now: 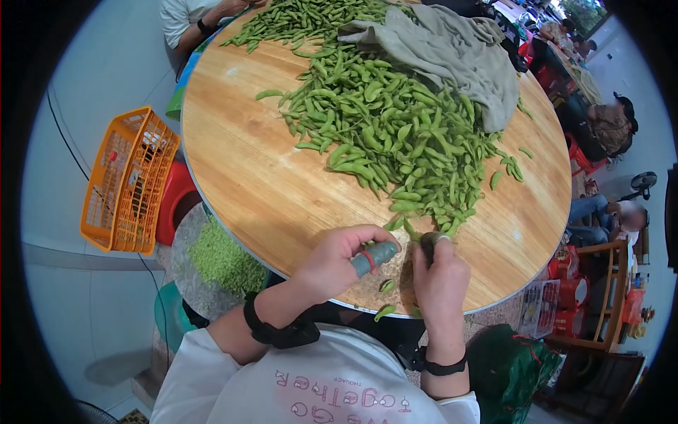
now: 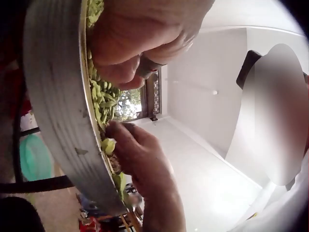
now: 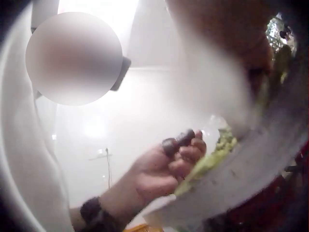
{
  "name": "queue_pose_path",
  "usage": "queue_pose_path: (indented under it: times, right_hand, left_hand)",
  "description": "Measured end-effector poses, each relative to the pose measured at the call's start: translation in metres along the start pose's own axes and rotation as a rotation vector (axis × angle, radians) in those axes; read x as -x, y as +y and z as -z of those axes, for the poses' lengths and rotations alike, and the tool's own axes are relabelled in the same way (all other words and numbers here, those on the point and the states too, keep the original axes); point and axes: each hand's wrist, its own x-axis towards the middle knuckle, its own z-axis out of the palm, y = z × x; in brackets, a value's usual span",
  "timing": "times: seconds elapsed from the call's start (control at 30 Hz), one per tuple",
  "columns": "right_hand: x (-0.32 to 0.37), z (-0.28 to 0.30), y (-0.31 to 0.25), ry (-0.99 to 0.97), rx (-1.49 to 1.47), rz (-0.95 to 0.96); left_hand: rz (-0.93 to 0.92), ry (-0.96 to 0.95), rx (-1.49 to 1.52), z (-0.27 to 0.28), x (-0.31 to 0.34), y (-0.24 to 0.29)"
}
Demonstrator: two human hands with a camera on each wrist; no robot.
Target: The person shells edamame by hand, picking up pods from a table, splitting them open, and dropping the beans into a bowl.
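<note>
My left hand (image 1: pixel 332 265) is over the near table edge, fingers curled, with a grey-green cover and red band on its thumb. In the right wrist view the same left hand (image 3: pixel 159 169) shows its dark thumb cover above bent fingers; I cannot tell whether they hold anything. My right hand (image 1: pixel 441 279), thumb and fingertips drawn together, pinches a green soybean pod (image 1: pixel 410 229) at the near tip of the pile. The left wrist view shows the right hand (image 2: pixel 145 159) low at the table rim. Split pods (image 1: pixel 386 285) lie between the hands.
A large pile of soybean pods (image 1: pixel 374 120) covers the middle of the round wooden table (image 1: pixel 233 148), partly under a grey cloth (image 1: pixel 452 56). Shelled beans (image 1: pixel 222 258) fill a container below left. An orange crate (image 1: pixel 131 180) stands at left; another person's arm (image 1: pixel 194 32) is at the far side.
</note>
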Motion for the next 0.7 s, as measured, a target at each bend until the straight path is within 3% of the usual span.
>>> queue_pose_path:
  times: [0.07,0.13,0.17,0.2,0.27,0.3,0.33,0.5,0.57,0.7]
  right_hand:
    - [-0.002,-0.001,0.008,0.072,-0.108,0.049]
    - [0.0,0.0,0.012,0.005,-0.759,-0.114]
    - [0.001,0.011,0.007,-0.118,-1.003,-0.318]
    - [0.002,0.016,0.005,-0.115,-1.0,-0.31]
    - [0.003,0.025,0.007,-0.46,-1.531,-0.57]
    - [0.004,0.027,0.007,-0.521,-1.616,-0.641]
    - [0.005,0.028,0.009,-0.596,-1.648,-0.62]
    - [0.01,0.031,-0.009,-0.595,-1.356,-0.407]
    - [0.013,0.03,-0.006,-0.633,-1.381,-0.376]
    - [0.014,0.027,-0.002,-0.707,-1.444,-0.348]
  left_hand:
    - [0.012,-0.057,0.073,-0.005,-0.002,-0.002]
    - [0.038,-0.083,0.174,-0.009,-0.004,-0.001]
    - [0.065,-0.111,0.272,-0.01,-0.005,0.0]
    - [0.057,-0.112,0.272,-0.011,-0.005,0.001]
    - [0.092,-0.179,0.415,-0.015,-0.01,0.003]
    - [0.066,-0.215,0.394,-0.013,-0.013,-0.005]
    - [0.05,-0.228,0.391,-0.015,-0.014,-0.005]
    - [-0.062,-0.058,0.48,-0.017,-0.013,-0.011]
    - [-0.081,0.062,0.466,-0.02,-0.013,-0.011]
    - [-0.062,0.107,0.44,-0.026,-0.008,-0.01]
